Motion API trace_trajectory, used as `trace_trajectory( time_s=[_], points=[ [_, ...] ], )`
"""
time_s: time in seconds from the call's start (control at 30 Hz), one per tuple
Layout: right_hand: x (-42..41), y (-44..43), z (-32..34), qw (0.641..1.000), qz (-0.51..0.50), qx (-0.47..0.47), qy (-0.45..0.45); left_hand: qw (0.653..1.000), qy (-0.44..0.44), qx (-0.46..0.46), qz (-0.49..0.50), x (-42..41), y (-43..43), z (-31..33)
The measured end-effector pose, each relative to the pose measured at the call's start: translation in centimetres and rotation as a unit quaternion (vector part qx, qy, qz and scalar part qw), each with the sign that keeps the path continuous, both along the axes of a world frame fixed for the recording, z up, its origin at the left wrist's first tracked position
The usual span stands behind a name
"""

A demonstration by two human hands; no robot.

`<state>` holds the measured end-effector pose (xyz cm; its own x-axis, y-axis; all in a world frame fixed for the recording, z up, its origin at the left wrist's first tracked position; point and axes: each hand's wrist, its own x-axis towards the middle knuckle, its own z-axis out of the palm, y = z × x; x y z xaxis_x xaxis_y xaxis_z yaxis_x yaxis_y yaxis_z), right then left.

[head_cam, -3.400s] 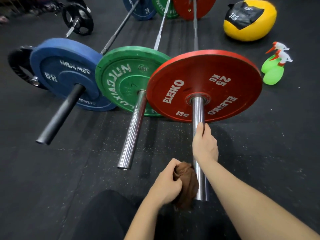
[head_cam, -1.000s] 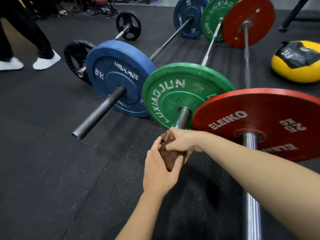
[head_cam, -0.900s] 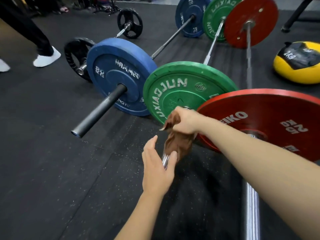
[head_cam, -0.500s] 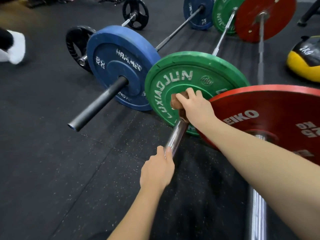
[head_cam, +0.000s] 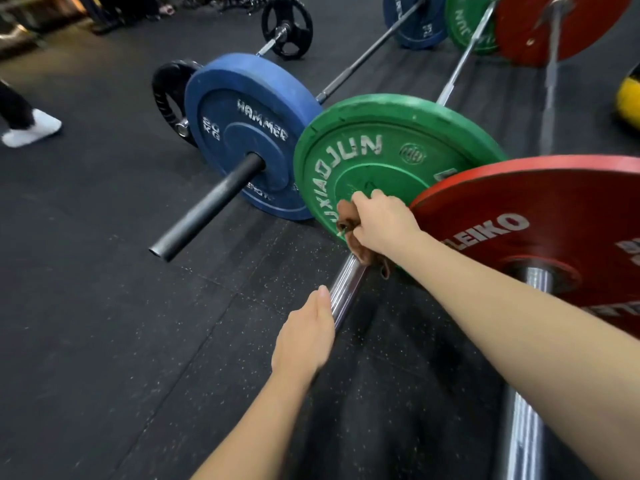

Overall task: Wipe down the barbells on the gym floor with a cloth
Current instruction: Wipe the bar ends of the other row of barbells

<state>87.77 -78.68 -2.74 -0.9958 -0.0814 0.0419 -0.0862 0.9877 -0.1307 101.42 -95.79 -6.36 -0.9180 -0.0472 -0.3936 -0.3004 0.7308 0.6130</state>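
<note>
Three barbells lie side by side on the black floor. The middle one has a green plate [head_cam: 388, 150] and a chrome sleeve [head_cam: 348, 285]. My right hand [head_cam: 382, 225] grips a brown cloth [head_cam: 347, 216] wrapped round this sleeve, right against the green plate. My left hand [head_cam: 304, 341] holds the sleeve's free end, thumb lying along the chrome, fingers hidden beneath. A blue plate [head_cam: 249, 133] with a black sleeve [head_cam: 207, 211] lies to the left. A red plate [head_cam: 554, 223] with a chrome sleeve [head_cam: 523, 427] lies to the right, under my right forearm.
A small black-plated barbell [head_cam: 287, 27] lies behind the blue plate. The far ends of the three bars carry blue, green and red plates [head_cam: 554, 26] at the top. A yellow ball [head_cam: 628, 98] sits at the right edge. A person's white shoe [head_cam: 33, 128] stands at the left.
The cloth passed from both hands to my right hand, which carried it up the chrome sleeve to the green plate. My left hand took hold of the sleeve's end. The person at left stepped.
</note>
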Motion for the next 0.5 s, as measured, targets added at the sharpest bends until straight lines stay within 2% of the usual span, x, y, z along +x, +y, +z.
trace_trajectory(
  time_s=[0.13, 0.4, 0.5],
  points=[
    [0.8, 0.3, -1.3, 0.998, -0.003, -0.055, 0.031, 1.0, 0.01, -0.024, -0.011, 0.5, 0.0, 0.2],
    [1.0, -0.4, -1.0, 0.995, -0.015, 0.063, 0.079, 1.0, -0.009, -0.019, 0.006, 1.1, 0.7, 0.5],
    [1.8, 0.4, -1.1, 0.998, 0.006, 0.045, 0.054, 1.0, -0.011, -0.012, 0.019, 1.3, 0.6, 0.6]
  ],
)
